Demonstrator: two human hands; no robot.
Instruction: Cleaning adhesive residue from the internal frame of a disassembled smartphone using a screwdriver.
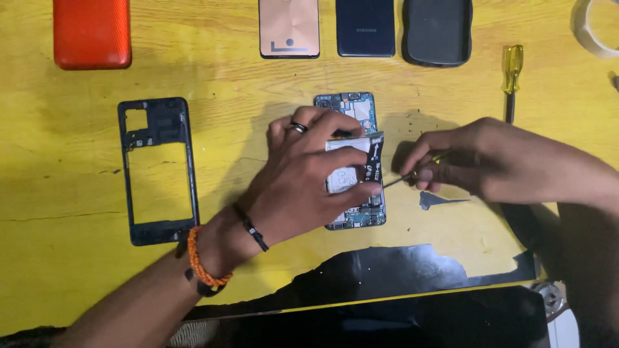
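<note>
An opened phone (356, 106) lies on the yellow table with its circuit board showing. My left hand (303, 174) rests over it, fingers pressing on the white battery (342, 177) and its black pull tab (376, 158). My right hand (471, 158) holds a thin metal tool (403, 178) whose tip points at the phone's right edge. A ring sits on a left finger, and orange and black bands on the left wrist.
A black phone mid-frame (158, 171) lies at left. Along the far edge are a red back cover (92, 32), a pink-beige panel (289, 28), a dark phone (365, 27) and a black case (437, 31). A yellow-handled screwdriver (512, 71) and a small black pick (438, 202) lie at right.
</note>
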